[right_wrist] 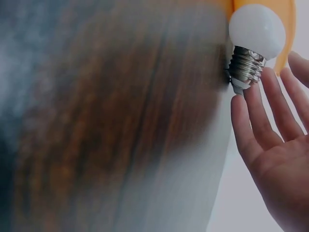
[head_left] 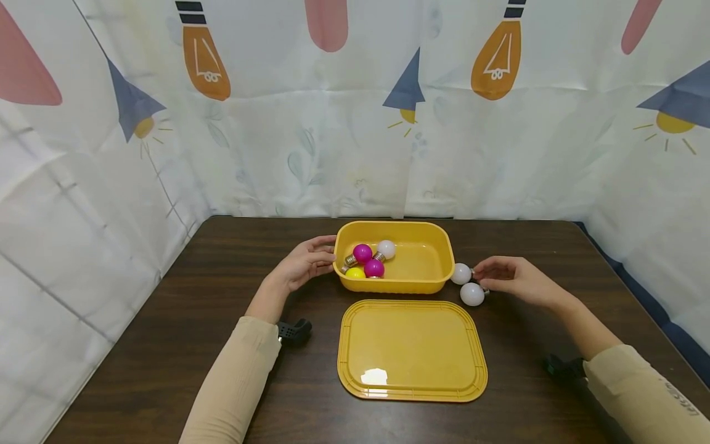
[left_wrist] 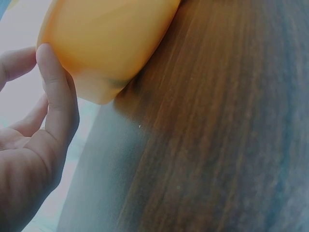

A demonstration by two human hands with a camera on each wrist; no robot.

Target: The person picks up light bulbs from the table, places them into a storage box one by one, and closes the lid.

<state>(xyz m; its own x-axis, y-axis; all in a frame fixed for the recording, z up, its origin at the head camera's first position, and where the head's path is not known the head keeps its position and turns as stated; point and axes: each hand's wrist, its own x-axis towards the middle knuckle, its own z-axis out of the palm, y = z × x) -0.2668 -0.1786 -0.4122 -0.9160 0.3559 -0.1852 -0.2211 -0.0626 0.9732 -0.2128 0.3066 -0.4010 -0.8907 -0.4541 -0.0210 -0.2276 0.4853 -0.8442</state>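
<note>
A yellow bin (head_left: 424, 253) holds several light bulbs at its left: two magenta bulbs (head_left: 363, 253), a yellow bulb (head_left: 355, 272) and a white bulb (head_left: 386, 248). My left hand (head_left: 304, 262) touches the bin's left end with its fingertips, which lie right at the rim in the left wrist view. Outside the bin's right end are two more white bulbs, the farther one (head_left: 461, 274) and the nearer one (head_left: 472, 295). My right hand (head_left: 516, 279) reaches in from the right, fingertips close by their metal screw bases (right_wrist: 246, 65) and fingers extended.
In front of the bin lies a flat yellow lid (head_left: 412, 351) on the dark wooden table (head_left: 166, 345). A white printed curtain (head_left: 355, 154) hangs behind the table's far edge and along its left side.
</note>
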